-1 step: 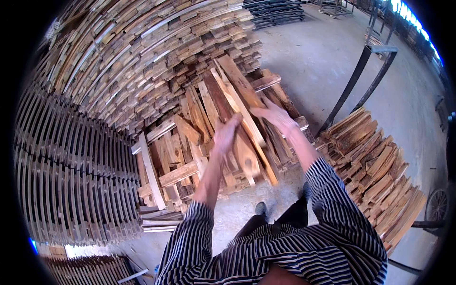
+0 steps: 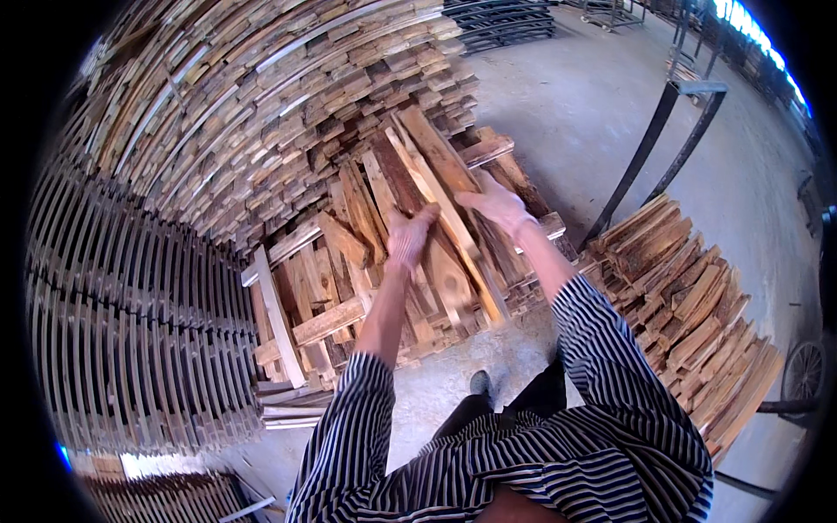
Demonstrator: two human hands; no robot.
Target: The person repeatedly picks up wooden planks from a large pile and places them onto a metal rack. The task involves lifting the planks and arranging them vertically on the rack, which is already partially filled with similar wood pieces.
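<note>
Several long, rough-sawn wooden planks (image 2: 433,185) lie side by side between my two hands, their near ends tilted toward me and blurred. My left hand (image 2: 410,237) presses on the bundle's left side, with its thumb over the top; its other fingers are partly hidden. On the right side, my right hand (image 2: 497,207) has its fingertips on a brown plank (image 2: 436,148). A dark, bark-edged plank (image 2: 399,174) runs next to the pale one. Underneath is a layer of loose planks with a cross batten (image 2: 327,322).
A tall wall of stacked wood (image 2: 349,78) rises behind. Racked thin strips (image 2: 131,322) stand at left. To the right are another wood pile (image 2: 689,314) and a black metal frame (image 2: 645,148) on the concrete floor (image 2: 558,96). A spoked wheel (image 2: 802,373) shows at far right.
The near ends of the planks between my hands have shifted slightly away from me and closer together. Both hands have moved only a little and stay on the bundle.
</note>
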